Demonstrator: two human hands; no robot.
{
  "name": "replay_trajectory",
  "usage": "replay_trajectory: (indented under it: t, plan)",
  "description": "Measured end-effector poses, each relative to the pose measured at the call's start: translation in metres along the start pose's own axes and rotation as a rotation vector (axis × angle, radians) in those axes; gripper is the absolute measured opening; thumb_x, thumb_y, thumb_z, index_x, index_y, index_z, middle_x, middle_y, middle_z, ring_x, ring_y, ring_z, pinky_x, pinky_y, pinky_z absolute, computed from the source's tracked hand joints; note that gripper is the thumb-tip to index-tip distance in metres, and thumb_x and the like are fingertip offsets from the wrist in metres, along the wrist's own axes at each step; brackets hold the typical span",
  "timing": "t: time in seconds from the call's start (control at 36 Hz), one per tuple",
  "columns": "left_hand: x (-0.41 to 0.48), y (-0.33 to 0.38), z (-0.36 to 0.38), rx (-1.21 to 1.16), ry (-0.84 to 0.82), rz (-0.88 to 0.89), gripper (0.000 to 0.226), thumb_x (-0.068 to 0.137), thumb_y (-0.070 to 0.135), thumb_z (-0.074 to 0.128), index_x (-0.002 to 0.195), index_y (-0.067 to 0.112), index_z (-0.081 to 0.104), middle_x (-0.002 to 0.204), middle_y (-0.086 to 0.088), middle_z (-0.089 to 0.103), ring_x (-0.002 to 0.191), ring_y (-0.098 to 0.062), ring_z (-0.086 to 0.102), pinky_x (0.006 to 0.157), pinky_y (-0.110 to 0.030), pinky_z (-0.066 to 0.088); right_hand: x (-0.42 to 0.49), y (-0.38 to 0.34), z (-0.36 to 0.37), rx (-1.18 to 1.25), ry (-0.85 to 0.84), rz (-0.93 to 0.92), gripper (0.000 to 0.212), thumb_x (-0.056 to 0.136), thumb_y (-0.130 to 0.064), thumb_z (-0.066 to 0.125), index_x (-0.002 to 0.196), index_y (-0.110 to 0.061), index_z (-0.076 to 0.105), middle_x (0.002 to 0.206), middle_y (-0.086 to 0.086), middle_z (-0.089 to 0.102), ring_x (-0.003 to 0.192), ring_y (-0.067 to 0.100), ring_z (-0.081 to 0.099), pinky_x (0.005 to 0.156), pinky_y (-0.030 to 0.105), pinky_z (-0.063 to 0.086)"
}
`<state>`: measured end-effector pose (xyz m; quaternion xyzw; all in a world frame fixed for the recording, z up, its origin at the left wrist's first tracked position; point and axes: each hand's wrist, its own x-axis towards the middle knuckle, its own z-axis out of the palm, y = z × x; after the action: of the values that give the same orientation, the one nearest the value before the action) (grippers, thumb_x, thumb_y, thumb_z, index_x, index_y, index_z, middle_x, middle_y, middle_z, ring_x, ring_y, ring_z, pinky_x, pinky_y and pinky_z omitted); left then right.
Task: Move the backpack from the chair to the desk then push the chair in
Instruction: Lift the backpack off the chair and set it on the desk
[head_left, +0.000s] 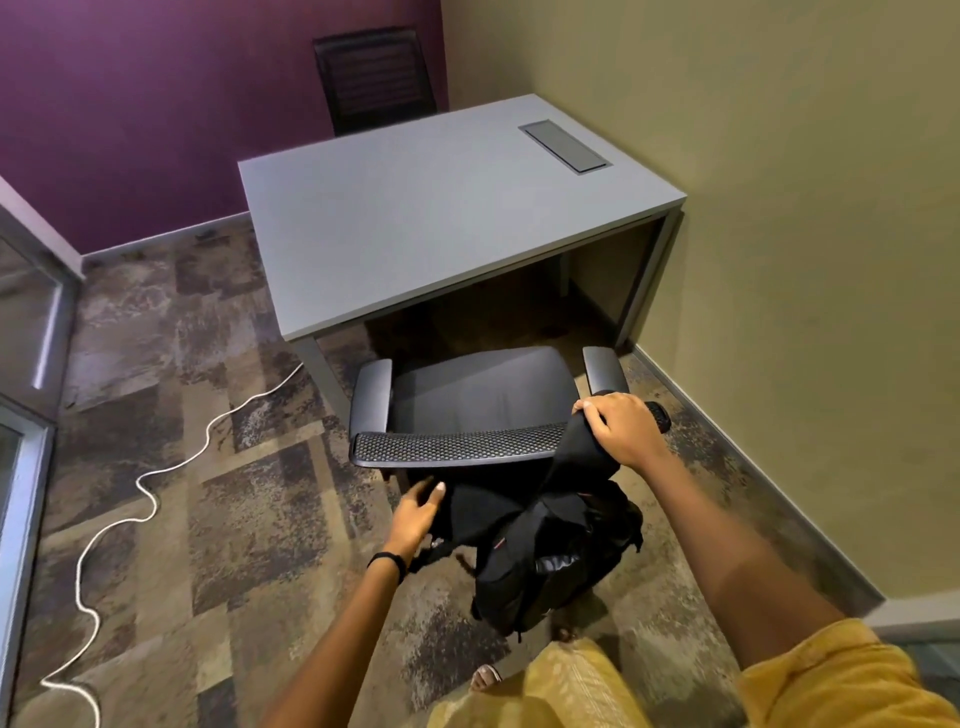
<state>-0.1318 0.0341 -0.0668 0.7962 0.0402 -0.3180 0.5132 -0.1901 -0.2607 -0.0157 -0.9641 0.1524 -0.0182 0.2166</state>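
A black backpack (550, 551) hangs behind the backrest of a dark office chair (467, 400), one strap draped over the backrest's right corner. My right hand (621, 426) grips that strap at the top of the backrest. My left hand (415, 514) rests against the backpack's left side, fingers apart. The chair's seat is bare and faces the grey desk (415, 218), which stands just beyond it. The backpack's bottom hangs above the carpet, near my feet.
A grey cable hatch (566, 146) is set into the desk's far right. A second dark chair (374, 78) stands behind the desk by the purple wall. A white cable (156, 473) snakes over the carpet at left. The beige wall runs close on the right.
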Motion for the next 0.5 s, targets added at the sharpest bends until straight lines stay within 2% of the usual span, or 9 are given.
replay_trajectory:
  t: [0.08,0.17,0.25,0.33,0.5]
  plan:
    - [-0.009,-0.001,0.017,0.107,-0.169,0.017,0.044,0.097,0.022,0.044,0.138,0.006,0.038,0.144,-0.012,0.042,0.132,-0.024,0.040,0.103,-0.027,0.033,-0.001,0.000,0.002,-0.007,0.013,0.006,0.034,0.097,-0.023,0.036,0.107,-0.015,0.067,0.116,0.004,0.068,0.107,0.022,0.059,0.102,0.038,0.038]
    - [-0.014,-0.006,0.033,0.248,-0.339,0.048,0.050,0.097,0.030,0.043,0.141,0.010,0.033,0.150,-0.009,0.034,0.137,-0.021,0.033,0.110,-0.027,0.027,0.000,-0.001,0.002,-0.010,0.025,0.004,0.034,0.097,-0.022,0.035,0.104,-0.017,0.068,0.114,0.005,0.069,0.106,0.023,0.059,0.100,0.039,0.039]
    - [-0.014,-0.012,0.045,0.515,-0.316,0.089,0.068,0.089,0.053,0.046,0.145,0.021,0.025,0.156,-0.007,0.019,0.144,-0.023,0.016,0.118,-0.038,0.016,0.000,-0.005,0.001,-0.046,0.010,0.005,0.034,0.097,-0.020,0.032,0.102,-0.019,0.066,0.116,0.004,0.068,0.109,0.026,0.057,0.099,0.041,0.037]
    - [-0.013,-0.013,0.053,0.696,-0.294,0.143,0.086,0.079,0.067,0.049,0.147,0.026,0.015,0.158,-0.007,0.010,0.146,-0.027,0.004,0.118,-0.047,0.011,0.000,-0.007,0.001,-0.098,-0.015,0.020,0.035,0.097,-0.020,0.029,0.106,-0.019,0.063,0.120,0.005,0.066,0.112,0.027,0.054,0.100,0.042,0.035]
    - [-0.013,-0.006,0.076,0.856,-0.297,0.208,0.101,0.072,0.066,0.059,0.148,0.026,0.006,0.158,-0.008,0.006,0.145,-0.030,0.005,0.116,-0.054,0.009,-0.003,-0.008,0.008,-0.136,-0.006,0.056,0.037,0.098,-0.025,0.026,0.108,-0.019,0.061,0.122,0.005,0.063,0.114,0.026,0.052,0.104,0.046,0.033]
